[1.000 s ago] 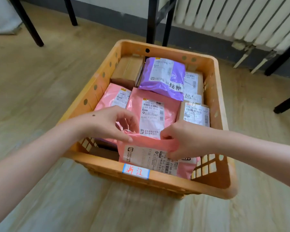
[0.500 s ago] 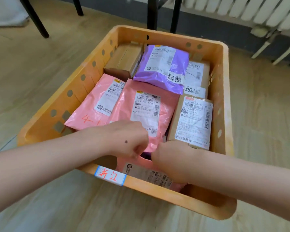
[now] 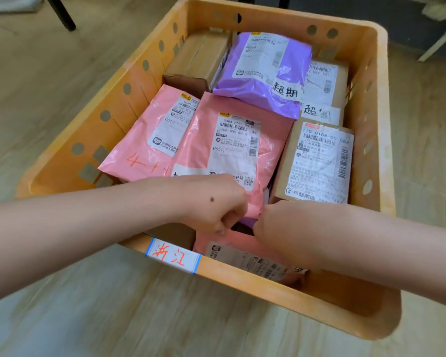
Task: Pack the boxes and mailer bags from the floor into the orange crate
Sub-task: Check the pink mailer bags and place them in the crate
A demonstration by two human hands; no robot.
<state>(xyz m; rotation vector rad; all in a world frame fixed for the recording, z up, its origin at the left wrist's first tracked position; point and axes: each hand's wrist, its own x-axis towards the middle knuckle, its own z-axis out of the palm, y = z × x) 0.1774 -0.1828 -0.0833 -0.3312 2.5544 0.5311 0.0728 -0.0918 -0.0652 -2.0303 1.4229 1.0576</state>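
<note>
Head view: left hand (image 3: 211, 204), right hand (image 3: 281, 228) grip pink mailer bag (image 3: 229, 240) inside orange crate (image 3: 242, 275). Tucking step, I judge; next, seat flat, release.

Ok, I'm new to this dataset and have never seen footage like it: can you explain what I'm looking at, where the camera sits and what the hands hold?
There is no machine here. A person works with two bare hands, and the single camera sits on their head, looking forward and down, so both arms enter from the bottom of the picture. On the wooden floor stands an orange crate, already quite full. Inside lie a purple mailer bag, a left pink bag, a middle pink bag, a plain brown box, a rear labelled box and a right labelled box. The left hand and right hand meet at the crate's near wall with fingers curled. They appear to grip the top of a near pink bag, which stands on edge behind the rim's white label.
</note>
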